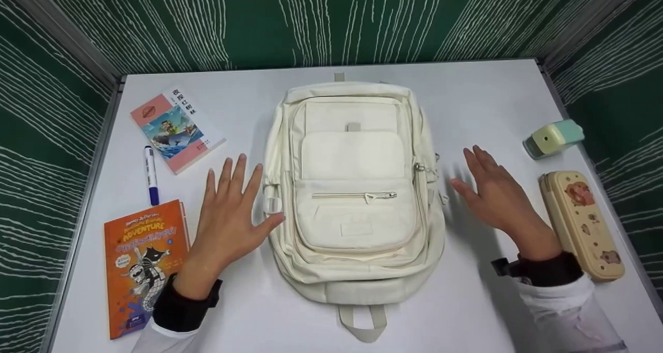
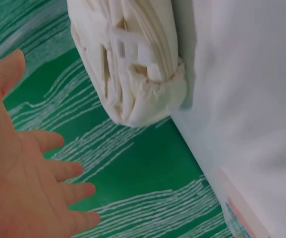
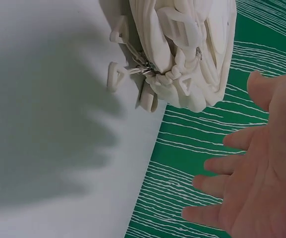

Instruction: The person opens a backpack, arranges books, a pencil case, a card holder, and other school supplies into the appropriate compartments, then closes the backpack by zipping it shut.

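Note:
A cream backpack [image 1: 357, 156] lies flat on the white table, its front pocket zipper facing up and its top handle toward the near edge. My left hand [image 1: 228, 223] is beside its left side with fingers spread, the thumb tip overlapping the bag's edge in the head view; contact cannot be told. On the other side, my right hand [image 1: 494, 195] hovers apart from the bag, fingers straight, casting a shadow. Both wrist views show the bag's side, with the left palm [image 2: 28, 183] and right palm [image 3: 261, 173] holding nothing.
To the left lie a pink-and-white book [image 1: 176, 130], a marker with a blue cap [image 1: 150, 174] and an orange book [image 1: 145, 265], partly behind my left wrist. At right are a green-and-yellow box-shaped object [image 1: 553, 138] and a beige pencil case [image 1: 582, 223]. Green striped walls [image 1: 331, 26] surround the table.

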